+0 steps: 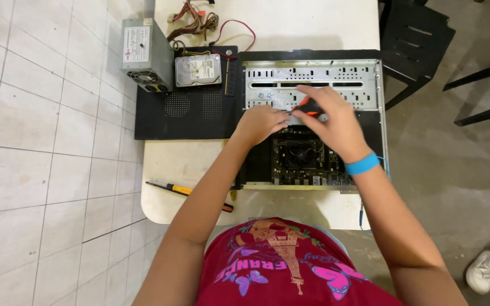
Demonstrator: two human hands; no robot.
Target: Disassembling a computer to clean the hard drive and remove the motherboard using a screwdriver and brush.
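Far left of the frame sits the grey power supply (pixel 146 54), overhanging the worktop (pixel 188 164) edge, with the hard drive (pixel 198 69) just beside it on the black side panel (pixel 182 110); a tangle of cables (pixel 197 22) trails up behind them. Lower left, a yellow-handled screwdriver (pixel 185 191) lies idle near the worktop's front edge.

Now the centre: the open computer case (pixel 313 122) lies flat, motherboard (pixel 304 156) exposed. The left hand (pixel 259 123) rests curled on the case's inner edge, touching the metal, nothing visibly in its grip (whether a small part hides under the fingers, I cannot tell). It looks to be steadying the chassis, and that is sound: keep that palm planted so the case doesn't slide.

Just right, the right hand (pixel 330 122), blue wristband (pixel 362 164) below it, has its grip closed around an orange-and-black screwdriver (pixel 310 106), held above the board near the drive bay. My advice: keep the shaft square to the screw, press down firmly, turn slowly, and stay clear of the board's components.
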